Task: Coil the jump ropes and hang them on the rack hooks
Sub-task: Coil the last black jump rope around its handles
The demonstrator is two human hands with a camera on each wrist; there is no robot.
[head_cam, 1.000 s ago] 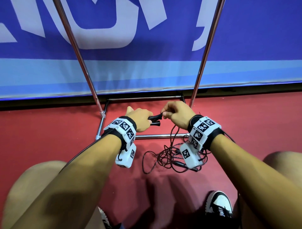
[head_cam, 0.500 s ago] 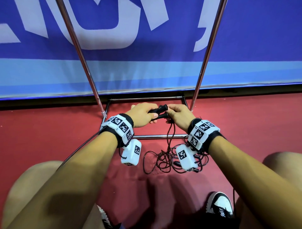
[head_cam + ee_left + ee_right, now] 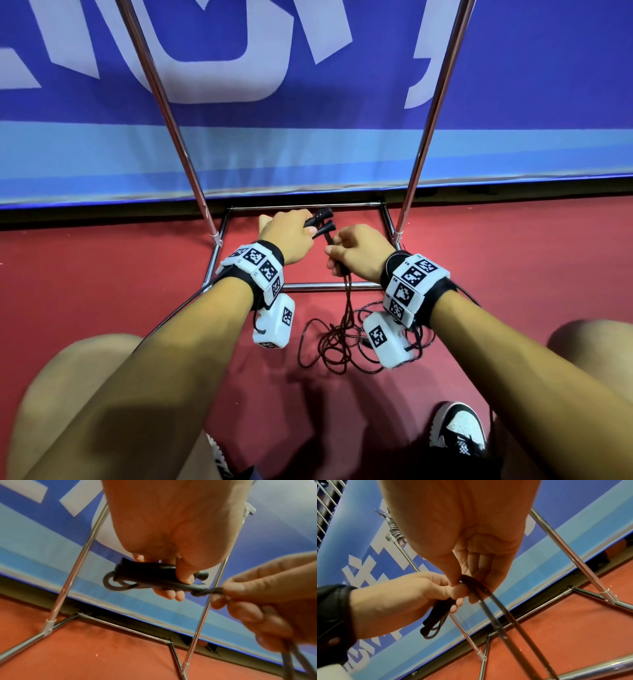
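My left hand [image 3: 289, 236] grips two black jump rope handles [image 3: 321, 221] side by side, their ends pointing right; the handles [image 3: 149, 575] show under its thumb in the left wrist view. Just to the right, my right hand [image 3: 356, 255] pinches the black cords [image 3: 471, 584] close to the handles. Two cord strands [image 3: 347, 294] run down from that hand to a loose tangle of rope [image 3: 337, 344] on the red floor. The chrome rack [image 3: 169, 102] stands directly behind both hands, its base frame [image 3: 329, 286] on the floor below them. No hooks are in view.
A blue banner wall [image 3: 308, 85] stands close behind the rack. Red carpet [image 3: 102, 281] spreads to both sides. My knees [image 3: 75, 387] and a black-and-white shoe [image 3: 457, 430] fill the bottom of the head view. A wire grid [image 3: 327, 500] shows at upper left of the right wrist view.
Both hands rose and moved away from me with the handles. My right hand let go of the handles and slid down onto the cords, and the strands now hang straighter.
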